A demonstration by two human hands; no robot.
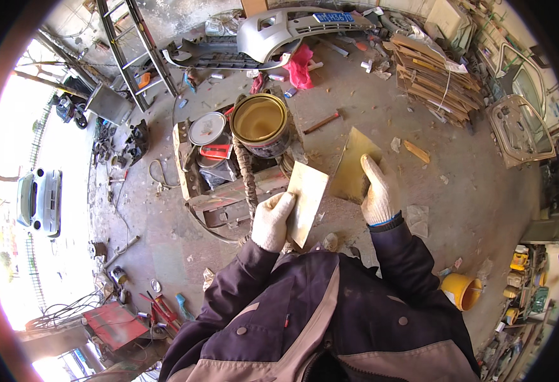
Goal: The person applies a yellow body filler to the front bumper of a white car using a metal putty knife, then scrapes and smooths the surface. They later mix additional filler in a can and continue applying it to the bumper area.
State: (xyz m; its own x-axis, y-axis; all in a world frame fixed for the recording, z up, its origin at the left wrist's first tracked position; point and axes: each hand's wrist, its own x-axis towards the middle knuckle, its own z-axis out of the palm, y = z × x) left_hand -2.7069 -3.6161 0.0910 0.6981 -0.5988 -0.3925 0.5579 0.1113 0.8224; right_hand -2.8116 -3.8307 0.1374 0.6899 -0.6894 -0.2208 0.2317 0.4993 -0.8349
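My left hand [273, 222], in a white work glove, is closed on a pale, flat rectangular plate [308, 202], its thumb across the near side. My right hand [379, 191], also gloved, grips a yellowish, flat rectangular plate [351, 164] with the thumb over its face. The two plates are held apart, tilted, in front of my body. Just beyond the left plate stands an open tin [261, 121] with tan paste inside. Beside it are a round pale lid [207, 128] and a red-and-white box [216, 151].
The tin stands on a low, worn frame [228, 197] wrapped partly in cord. On the floor lies a hammer [322, 122]. A silver car bumper [279, 35], a pile of wooden slats [435, 79] and a stepladder [138, 54] stand farther off. At right is a yellow bucket [461, 291].
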